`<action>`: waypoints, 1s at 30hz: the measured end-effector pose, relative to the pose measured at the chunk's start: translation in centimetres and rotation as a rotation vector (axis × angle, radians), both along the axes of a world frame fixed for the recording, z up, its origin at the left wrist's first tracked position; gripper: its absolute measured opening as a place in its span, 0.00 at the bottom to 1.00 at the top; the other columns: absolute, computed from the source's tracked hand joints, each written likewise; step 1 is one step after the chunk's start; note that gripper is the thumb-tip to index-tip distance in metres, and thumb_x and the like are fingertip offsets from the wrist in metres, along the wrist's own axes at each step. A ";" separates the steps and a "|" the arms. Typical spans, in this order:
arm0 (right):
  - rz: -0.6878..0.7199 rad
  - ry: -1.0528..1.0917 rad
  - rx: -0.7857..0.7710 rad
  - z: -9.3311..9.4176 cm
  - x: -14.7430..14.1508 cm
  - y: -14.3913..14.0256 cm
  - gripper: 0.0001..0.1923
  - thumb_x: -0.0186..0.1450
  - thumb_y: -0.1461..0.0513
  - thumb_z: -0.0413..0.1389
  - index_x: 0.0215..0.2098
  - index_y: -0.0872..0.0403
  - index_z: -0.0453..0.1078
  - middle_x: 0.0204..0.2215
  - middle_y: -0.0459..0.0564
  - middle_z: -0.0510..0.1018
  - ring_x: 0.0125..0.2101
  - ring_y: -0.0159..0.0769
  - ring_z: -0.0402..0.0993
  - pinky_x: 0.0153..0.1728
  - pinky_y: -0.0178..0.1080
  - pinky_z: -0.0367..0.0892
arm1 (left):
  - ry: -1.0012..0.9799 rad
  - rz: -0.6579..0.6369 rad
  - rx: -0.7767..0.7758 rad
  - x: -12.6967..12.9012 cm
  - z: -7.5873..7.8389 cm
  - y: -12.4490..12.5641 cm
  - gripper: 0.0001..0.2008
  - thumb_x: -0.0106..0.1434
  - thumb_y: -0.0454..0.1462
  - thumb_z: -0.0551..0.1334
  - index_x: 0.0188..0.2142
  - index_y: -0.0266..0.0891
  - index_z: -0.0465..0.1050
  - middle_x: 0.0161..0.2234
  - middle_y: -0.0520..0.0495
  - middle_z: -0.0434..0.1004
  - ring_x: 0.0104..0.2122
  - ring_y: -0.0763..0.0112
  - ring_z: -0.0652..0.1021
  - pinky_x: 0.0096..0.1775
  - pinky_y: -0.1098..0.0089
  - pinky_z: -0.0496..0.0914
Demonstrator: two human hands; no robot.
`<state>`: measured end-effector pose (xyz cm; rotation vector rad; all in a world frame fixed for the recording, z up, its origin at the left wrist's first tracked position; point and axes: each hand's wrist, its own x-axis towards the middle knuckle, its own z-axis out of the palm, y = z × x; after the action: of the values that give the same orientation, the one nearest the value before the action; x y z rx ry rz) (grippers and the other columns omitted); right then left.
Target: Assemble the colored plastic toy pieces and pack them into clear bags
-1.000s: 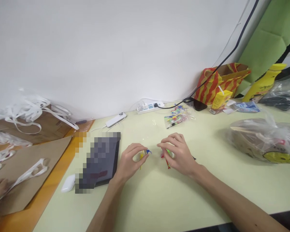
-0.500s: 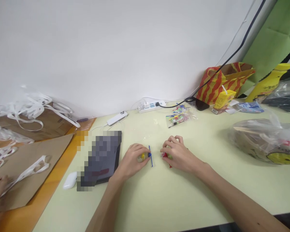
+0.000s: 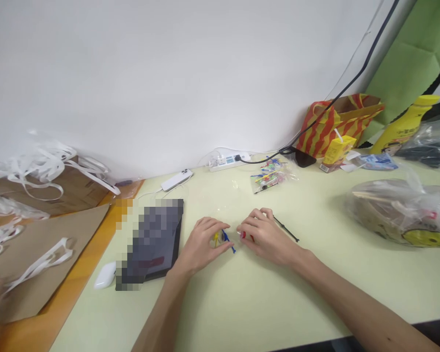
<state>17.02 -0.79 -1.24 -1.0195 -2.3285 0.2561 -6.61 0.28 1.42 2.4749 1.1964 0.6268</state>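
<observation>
Two hands rest low on the pale desk (image 3: 242,303), close together at its middle. Largest of what surrounds them: the lumpy clear plastic bag (image 3: 399,210) far right, the striped red-and-yellow paper bag (image 3: 337,122) against the wall, brown cardboard with white plastic strips (image 3: 40,171) at left, and the dark tablet (image 3: 152,242) just beside the left wrist. Smaller still are the white phone (image 3: 176,180), the power strip (image 3: 229,160), a small packet of coloured pieces (image 3: 273,176) behind the hands, and a white mouse (image 3: 104,276).

The left hand (image 3: 201,244) is curled around a small yellow piece (image 3: 216,238), its fingertips pinching a thin blue stick (image 3: 229,241) that half a second ago stood nearly upright and now slants down toward the desk. The right hand (image 3: 266,234) is clenched over a small red piece (image 3: 244,235); a thin black stick (image 3: 286,229), hidden earlier, now lies on the desk just behind its knuckles, apparently uncovered as the hand shifted. The pieces sit almost touching between the two thumbs. Nothing lies between the hands; the tablet crowds the left side.
</observation>
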 end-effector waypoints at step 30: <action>-0.046 0.025 0.018 0.4 0.1 0.0 0.08 0.70 0.66 0.56 0.46 0.51 0.72 0.38 0.50 0.80 0.44 0.41 0.68 0.49 0.48 0.52 | -0.003 0.003 -0.093 -1.8 -1.1 0.9 0.13 0.64 0.40 0.68 0.49 0.47 0.79 0.44 0.45 0.80 0.48 0.57 0.75 0.49 0.58 0.72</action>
<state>17.11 -0.79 -0.83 -1.0542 -2.2779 0.2286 -8.40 1.16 0.36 2.3948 1.2004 0.5626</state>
